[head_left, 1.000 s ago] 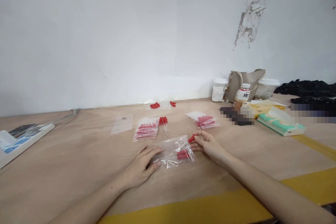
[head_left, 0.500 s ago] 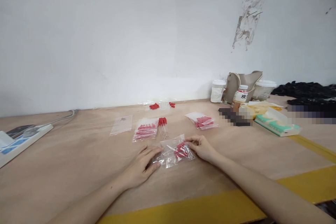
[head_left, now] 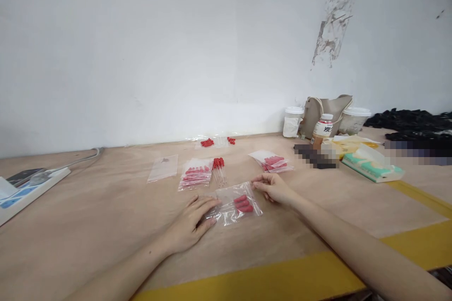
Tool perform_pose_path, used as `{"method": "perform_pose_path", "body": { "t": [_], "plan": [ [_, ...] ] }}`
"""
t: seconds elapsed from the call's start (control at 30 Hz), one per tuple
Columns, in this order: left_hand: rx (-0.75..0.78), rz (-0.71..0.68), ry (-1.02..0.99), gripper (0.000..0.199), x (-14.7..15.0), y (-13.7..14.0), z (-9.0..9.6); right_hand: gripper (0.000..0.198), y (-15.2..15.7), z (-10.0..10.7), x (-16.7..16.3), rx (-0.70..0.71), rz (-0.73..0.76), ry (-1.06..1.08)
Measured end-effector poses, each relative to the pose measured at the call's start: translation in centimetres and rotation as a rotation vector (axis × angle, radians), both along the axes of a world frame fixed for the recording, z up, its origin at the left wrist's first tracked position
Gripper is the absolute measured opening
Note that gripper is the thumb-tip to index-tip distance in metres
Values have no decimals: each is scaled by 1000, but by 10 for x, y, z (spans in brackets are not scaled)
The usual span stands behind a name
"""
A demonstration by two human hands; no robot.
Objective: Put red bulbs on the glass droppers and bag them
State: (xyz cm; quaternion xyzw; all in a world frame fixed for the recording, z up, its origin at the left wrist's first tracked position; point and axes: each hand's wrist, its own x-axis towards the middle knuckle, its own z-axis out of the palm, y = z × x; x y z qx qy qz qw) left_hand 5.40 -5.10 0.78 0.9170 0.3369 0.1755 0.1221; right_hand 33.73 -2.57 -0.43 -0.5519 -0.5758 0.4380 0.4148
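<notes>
A clear zip bag (head_left: 228, 216) lies flat on the brown-covered table in front of me, with three red pieces (head_left: 243, 204) showing inside its right half. My left hand (head_left: 192, 221) rests at the bag's left end, fingers stretched out and thumb apart, touching the plastic. At the upper right corner of the bag, my right hand (head_left: 271, 187) has thumb and forefinger pinched together on the edge. Just beyond the bag lie several loose red-handled sticks (head_left: 219, 163) with thin pale shafts, beside a stack of filled zip bags (head_left: 196, 174).
Another small pile of filled bags (head_left: 271, 162) is to the right. A flat clear bag (head_left: 163, 168) lies left; red pieces (head_left: 207, 142) lie near the wall. Tissues (head_left: 372, 167), a bottle (head_left: 322, 130) and lidded cups (head_left: 293, 122) stand right, a power strip (head_left: 35, 193) far left.
My right hand has shifted slightly up and right to the bag's corner. The bag now lies flatter, and the red pieces inside are spread side by side. My left hand stays put.
</notes>
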Motion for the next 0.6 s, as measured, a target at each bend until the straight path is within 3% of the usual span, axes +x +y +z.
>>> {"method": "perform_pose_path", "body": {
  "t": [0.17, 0.43, 0.6],
  "plan": [
    [-6, -30, -6, 28, 0, 0, 1, 10, 42, 8, -9, 215, -154, -318],
    [-15, -29, 40, 31, 0, 1, 1, 15, 96, 22, -81, 91, -163, -551],
    [-15, -23, 69, 33, 0, 1, 0, 13, 117, 20, -101, 53, -158, -634]
  ]
}}
